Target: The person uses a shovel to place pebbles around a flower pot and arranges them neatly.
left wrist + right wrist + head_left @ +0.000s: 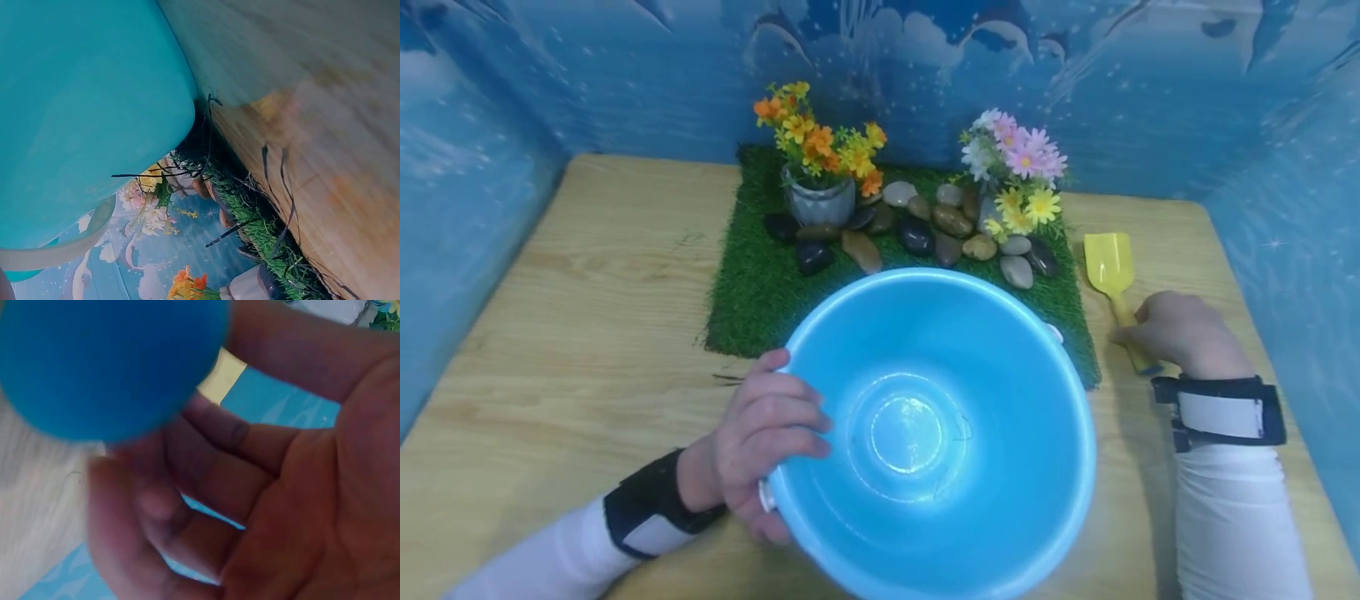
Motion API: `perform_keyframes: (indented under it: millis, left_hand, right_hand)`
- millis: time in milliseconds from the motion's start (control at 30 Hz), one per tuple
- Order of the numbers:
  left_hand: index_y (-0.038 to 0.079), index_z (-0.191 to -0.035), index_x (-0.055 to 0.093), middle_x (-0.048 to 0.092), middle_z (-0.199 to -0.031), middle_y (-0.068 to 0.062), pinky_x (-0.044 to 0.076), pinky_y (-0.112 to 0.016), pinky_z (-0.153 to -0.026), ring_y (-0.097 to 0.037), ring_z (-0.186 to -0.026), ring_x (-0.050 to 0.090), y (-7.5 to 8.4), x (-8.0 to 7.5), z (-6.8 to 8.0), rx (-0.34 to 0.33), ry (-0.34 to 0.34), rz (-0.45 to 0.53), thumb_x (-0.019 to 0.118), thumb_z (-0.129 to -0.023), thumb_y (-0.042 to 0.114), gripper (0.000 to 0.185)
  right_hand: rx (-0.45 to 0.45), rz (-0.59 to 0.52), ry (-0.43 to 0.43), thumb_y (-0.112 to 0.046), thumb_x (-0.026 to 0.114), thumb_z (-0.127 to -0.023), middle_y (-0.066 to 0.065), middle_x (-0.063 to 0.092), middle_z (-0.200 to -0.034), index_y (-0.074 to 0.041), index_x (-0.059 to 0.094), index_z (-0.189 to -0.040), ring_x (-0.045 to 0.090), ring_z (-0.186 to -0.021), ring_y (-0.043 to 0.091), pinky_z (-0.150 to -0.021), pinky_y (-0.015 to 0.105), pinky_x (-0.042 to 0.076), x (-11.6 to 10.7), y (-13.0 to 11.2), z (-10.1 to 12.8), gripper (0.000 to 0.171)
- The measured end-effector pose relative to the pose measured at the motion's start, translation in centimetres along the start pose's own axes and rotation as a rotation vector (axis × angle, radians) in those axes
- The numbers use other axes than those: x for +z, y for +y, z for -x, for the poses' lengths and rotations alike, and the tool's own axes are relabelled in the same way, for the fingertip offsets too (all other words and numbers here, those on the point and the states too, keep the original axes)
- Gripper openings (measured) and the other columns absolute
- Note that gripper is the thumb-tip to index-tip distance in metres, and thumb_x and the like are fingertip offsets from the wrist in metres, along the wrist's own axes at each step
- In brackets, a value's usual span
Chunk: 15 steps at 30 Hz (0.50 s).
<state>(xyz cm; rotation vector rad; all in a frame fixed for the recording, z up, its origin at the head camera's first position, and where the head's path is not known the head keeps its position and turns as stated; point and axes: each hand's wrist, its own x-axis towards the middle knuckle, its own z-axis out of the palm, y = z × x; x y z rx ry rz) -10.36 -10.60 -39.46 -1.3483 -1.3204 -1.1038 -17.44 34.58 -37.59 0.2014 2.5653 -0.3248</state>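
A light blue bucket [925, 450] stands tilted at the front, its mouth toward the head camera. My left hand [767, 442] grips its left rim, fingers over the edge into the inside and thumb outside. The bucket's outer wall [87, 112] fills much of the left wrist view, with its pale handle [59, 253] below. On the right, a yellow toy shovel [1108, 260] has its blade pointing away from me. My right hand [1187, 333] pinches its handle, and the blue handle end [112, 369] looms large in the right wrist view.
Behind the bucket lies an artificial grass mat [752, 283] with several smooth stones [952, 221]. On it stand a grey pot of orange and yellow flowers [820, 146] and a bunch of pink, white and yellow ones [1026, 158]. Blue patterned walls [662, 100] enclose the wooden table [625, 275].
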Motion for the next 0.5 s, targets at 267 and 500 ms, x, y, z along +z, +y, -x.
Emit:
perform_keyframes:
  millis: [267, 500]
  left_hand:
    - [0.004, -0.081, 0.058, 0.061, -0.08, -0.012, 0.032, -0.049, -0.111, -0.028, -0.078, 0.054, -0.3, 0.13, 0.53, -0.015, -0.003, -0.036, 0.036, -0.102, 0.052, 0.057]
    - [0.003, -0.086, 0.064, 0.066, -0.088, -0.017, 0.031, -0.05, -0.111, -0.031, -0.083, 0.057, -0.48, 0.16, 0.45, -0.048, -0.054, 0.006, 0.04, -0.1, 0.052, 0.056]
  right_hand:
    - [-0.019, 0.019, -0.102, -0.055, 0.072, -0.082, 0.003, 0.052, -0.066, -0.01, 0.057, -0.07, 0.049, -0.062, 0.021, -0.055, 0.033, 0.041, -0.37, 0.08, -0.17, 0.05]
    - [-0.022, 0.073, -0.134, -0.066, 0.068, -0.082, 0.01, 0.062, -0.078, -0.003, 0.067, -0.084, 0.056, -0.071, 0.027, -0.057, 0.037, 0.046, -0.92, -0.11, 0.16, 0.063]
